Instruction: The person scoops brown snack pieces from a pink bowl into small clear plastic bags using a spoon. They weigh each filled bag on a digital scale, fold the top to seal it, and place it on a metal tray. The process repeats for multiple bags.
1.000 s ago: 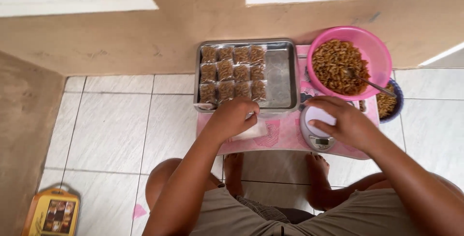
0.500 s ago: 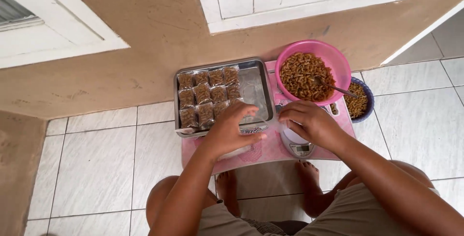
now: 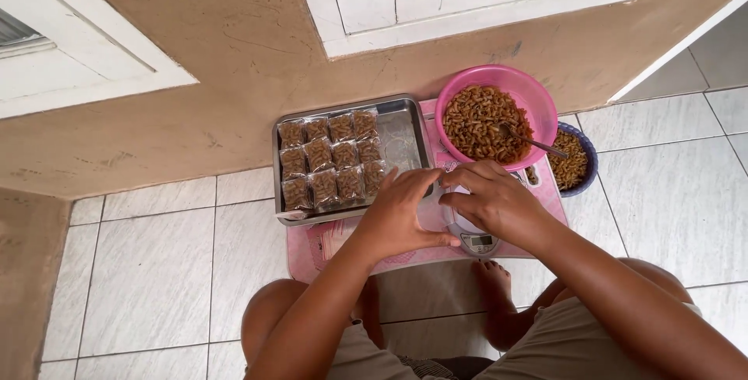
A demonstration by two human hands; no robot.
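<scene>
Person is sitting on a tiled floor w/ a low pink table (image 3: 538, 193) at 12 o'clock of the knees. Left hand (image 3: 401, 212) and right hand (image 3: 491, 197) are meeting over a small digital scale (image 3: 477, 241) near the table's front edge; fingers of both are curling toward each other, fingertips close together, but can't tell whether they're pinching anything, since whatever sits btwn them is hidden. Scale's display is peeking out at 6 o'clock of the right hand. At 10 o'clock of the left hand a metal tray (image 3: 409, 127) is lying on the table, holding small clear packets of brown snack (image 3: 327, 160) in rows on its left part; right part is showing bare metal. At 12 o'clock of the right hand a pink bowl (image 3: 538, 96) of loose brown snack is standing w/ a spoon (image 3: 538, 144) resting in it. A dark blue bowl (image 3: 584, 162) w/ more snack is sitting at 3 o'clock of the right hand, touching the pink one.
</scene>
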